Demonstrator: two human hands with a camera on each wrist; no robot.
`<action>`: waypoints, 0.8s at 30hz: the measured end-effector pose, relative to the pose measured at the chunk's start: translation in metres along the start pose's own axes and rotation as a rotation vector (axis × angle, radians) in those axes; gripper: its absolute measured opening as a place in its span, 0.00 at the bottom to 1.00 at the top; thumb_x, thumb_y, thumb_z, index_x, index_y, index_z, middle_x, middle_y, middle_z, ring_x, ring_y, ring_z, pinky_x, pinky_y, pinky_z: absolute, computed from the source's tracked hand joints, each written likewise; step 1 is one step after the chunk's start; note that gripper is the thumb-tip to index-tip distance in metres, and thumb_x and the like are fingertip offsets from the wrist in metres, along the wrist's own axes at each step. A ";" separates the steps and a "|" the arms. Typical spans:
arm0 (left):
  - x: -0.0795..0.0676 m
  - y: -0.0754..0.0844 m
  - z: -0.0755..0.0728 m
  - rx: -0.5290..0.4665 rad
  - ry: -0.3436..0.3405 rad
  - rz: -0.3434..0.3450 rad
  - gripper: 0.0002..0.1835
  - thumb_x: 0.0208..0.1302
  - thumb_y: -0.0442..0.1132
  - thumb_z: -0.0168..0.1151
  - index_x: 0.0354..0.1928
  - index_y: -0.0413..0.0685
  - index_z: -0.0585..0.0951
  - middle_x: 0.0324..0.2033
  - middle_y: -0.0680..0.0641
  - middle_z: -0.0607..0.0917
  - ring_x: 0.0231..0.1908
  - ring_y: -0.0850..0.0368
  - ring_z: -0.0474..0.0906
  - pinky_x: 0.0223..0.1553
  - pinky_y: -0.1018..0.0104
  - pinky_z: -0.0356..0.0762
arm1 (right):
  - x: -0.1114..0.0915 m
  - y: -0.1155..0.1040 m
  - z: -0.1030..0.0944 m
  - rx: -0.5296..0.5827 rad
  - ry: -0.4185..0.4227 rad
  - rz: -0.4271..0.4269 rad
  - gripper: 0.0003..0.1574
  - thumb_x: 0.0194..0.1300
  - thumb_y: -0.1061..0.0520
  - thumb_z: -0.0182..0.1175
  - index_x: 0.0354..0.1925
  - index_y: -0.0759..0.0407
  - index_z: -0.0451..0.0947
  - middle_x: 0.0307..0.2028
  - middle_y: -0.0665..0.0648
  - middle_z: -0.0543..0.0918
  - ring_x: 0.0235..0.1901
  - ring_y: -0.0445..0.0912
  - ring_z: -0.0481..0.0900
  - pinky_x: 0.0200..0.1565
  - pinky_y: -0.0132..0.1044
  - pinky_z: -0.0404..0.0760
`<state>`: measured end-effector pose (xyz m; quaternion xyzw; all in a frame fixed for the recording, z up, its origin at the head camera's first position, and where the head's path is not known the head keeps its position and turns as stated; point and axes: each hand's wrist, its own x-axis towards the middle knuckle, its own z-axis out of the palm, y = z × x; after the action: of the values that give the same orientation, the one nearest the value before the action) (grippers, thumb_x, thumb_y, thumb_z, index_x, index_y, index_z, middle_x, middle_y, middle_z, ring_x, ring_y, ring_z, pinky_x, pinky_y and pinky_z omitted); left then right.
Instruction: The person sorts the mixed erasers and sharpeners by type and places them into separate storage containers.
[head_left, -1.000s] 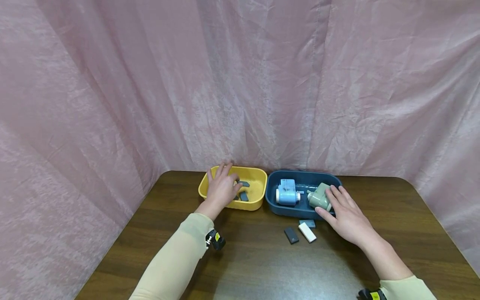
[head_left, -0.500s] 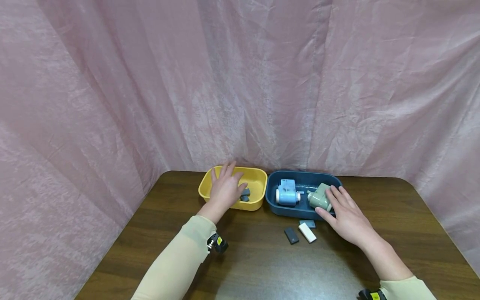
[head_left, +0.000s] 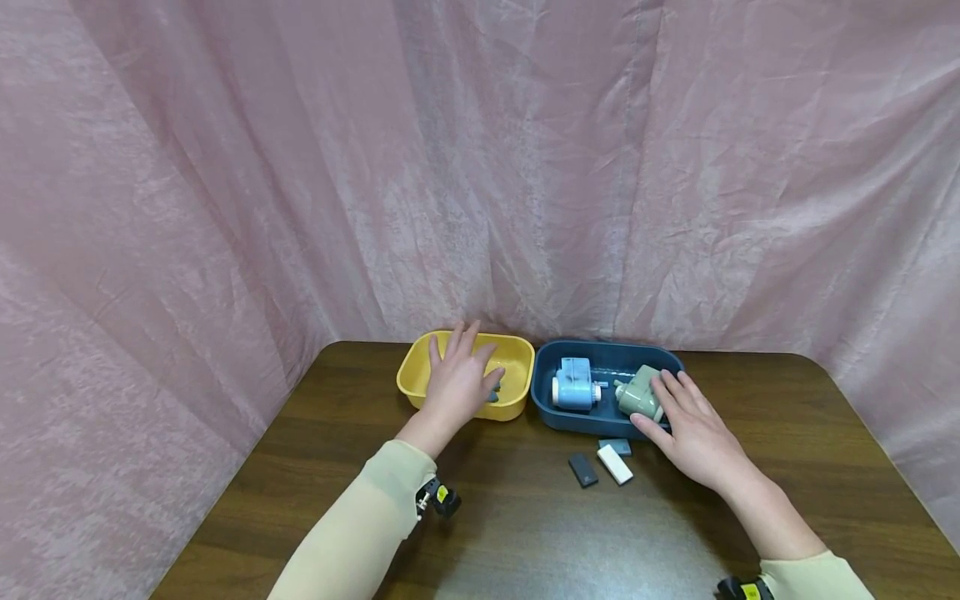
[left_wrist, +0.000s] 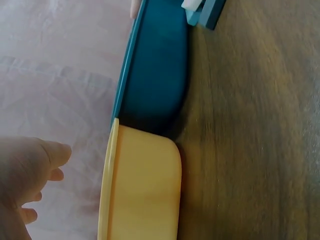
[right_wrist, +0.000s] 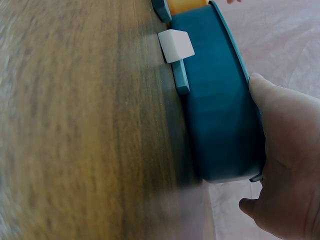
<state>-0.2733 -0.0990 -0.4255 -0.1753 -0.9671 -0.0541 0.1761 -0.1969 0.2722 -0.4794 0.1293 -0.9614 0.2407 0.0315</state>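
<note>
My left hand (head_left: 458, 383) hovers over the yellow bin (head_left: 517, 408) with fingers spread, holding nothing. Partly hidden behind its thumb, a bit of a small blue-grey block (head_left: 492, 397) shows inside that bin. In the left wrist view the same hand (left_wrist: 27, 175) is beside the yellow rim, apart from it. At the right end of the dark blue bin (head_left: 558, 422) is my right hand (head_left: 697, 437), fingers extended over the corner. Its thumb lies at the rim in the right wrist view. Under those fingertips sits a green device (head_left: 639, 392) with a cylindrical body; contact cannot be told.
A light blue device (head_left: 576, 385) with white ends lies in the blue bin's left half. In front of that bin are a dark grey block (head_left: 582, 471), a white block (head_left: 615, 465) and a blue block (head_left: 616, 447). A pink curtain (head_left: 480, 167) hangs behind the table.
My left hand has shifted right over the yellow bin and its fingers have spread, covering more of the small blocks inside. The right hand stays in place.
</note>
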 end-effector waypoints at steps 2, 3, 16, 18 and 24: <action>-0.002 0.002 -0.001 -0.001 0.008 0.009 0.25 0.78 0.56 0.70 0.68 0.53 0.87 0.81 0.38 0.68 0.83 0.35 0.57 0.77 0.20 0.48 | 0.000 0.000 0.000 0.002 0.000 -0.001 0.59 0.84 0.28 0.53 0.86 0.71 0.52 0.85 0.76 0.51 0.85 0.71 0.39 0.79 0.71 0.48; -0.004 0.002 -0.001 -0.004 0.010 0.014 0.24 0.78 0.56 0.70 0.68 0.53 0.87 0.81 0.38 0.68 0.83 0.35 0.57 0.76 0.20 0.49 | -0.001 0.000 0.000 0.002 0.000 -0.001 0.59 0.84 0.28 0.53 0.86 0.71 0.52 0.85 0.76 0.51 0.85 0.71 0.39 0.79 0.71 0.48; -0.024 0.013 -0.008 -0.037 0.011 0.045 0.25 0.78 0.57 0.70 0.68 0.53 0.87 0.80 0.40 0.71 0.82 0.37 0.59 0.77 0.21 0.48 | 0.001 -0.002 -0.001 0.004 -0.005 0.000 0.60 0.84 0.27 0.52 0.86 0.69 0.52 0.85 0.75 0.50 0.86 0.70 0.38 0.79 0.72 0.48; -0.027 0.015 -0.008 -0.038 0.018 0.053 0.25 0.78 0.57 0.70 0.67 0.53 0.88 0.80 0.40 0.71 0.82 0.37 0.59 0.77 0.21 0.48 | 0.001 -0.003 -0.001 0.004 -0.005 -0.003 0.60 0.84 0.27 0.52 0.86 0.70 0.52 0.85 0.75 0.51 0.86 0.70 0.39 0.79 0.72 0.48; -0.034 0.024 -0.009 -0.051 0.027 0.081 0.25 0.77 0.57 0.71 0.67 0.53 0.88 0.79 0.39 0.72 0.82 0.35 0.60 0.76 0.20 0.50 | 0.001 -0.002 -0.002 -0.005 0.000 -0.013 0.59 0.84 0.29 0.53 0.86 0.71 0.52 0.85 0.76 0.51 0.85 0.71 0.39 0.80 0.71 0.48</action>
<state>-0.2322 -0.0890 -0.4287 -0.2182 -0.9550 -0.0738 0.1867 -0.1975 0.2711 -0.4766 0.1353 -0.9612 0.2381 0.0333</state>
